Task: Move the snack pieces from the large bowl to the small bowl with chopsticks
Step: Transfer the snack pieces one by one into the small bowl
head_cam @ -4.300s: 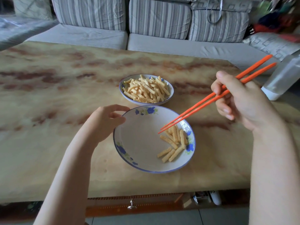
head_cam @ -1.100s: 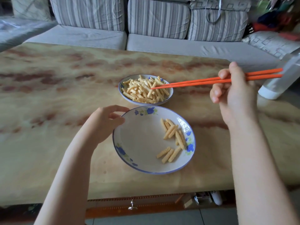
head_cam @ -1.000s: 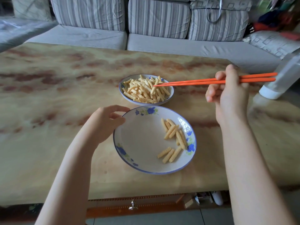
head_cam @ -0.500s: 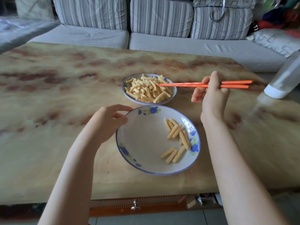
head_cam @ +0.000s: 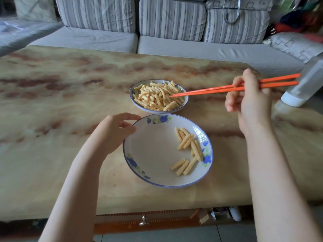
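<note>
**Resting chopstick tips on the full small bowl**

Curling loosely against the near-left rim of the large white bowl with blue flowers (head_cam: 138, 165), the left hand (head_cam: 111, 133) is steadying it with thumb and fingertips touching the edge, not clenched around anything. That large bowl is sitting on the marbled yellow-brown table (head_cam: 52, 102), and a few ridged yellow snack sticks (head_cam: 187, 145) are lying along its right side. Just beyond it, nearly touching its far rim, the small white blue-rimmed bowl (head_cam: 185, 101) is heaped with more of the same sticks. Right of the large bowl and higher up, the right hand (head_cam: 250, 103) is gripping a pair of orange plastic chopsticks (head_cam: 209, 89), whose closed tips are reaching over the small bowl's pile; whether they are pinching a piece cannot be told. Farther right, a clear plastic bottle (head_cam: 304, 86) is standing at the table's edge.
</note>
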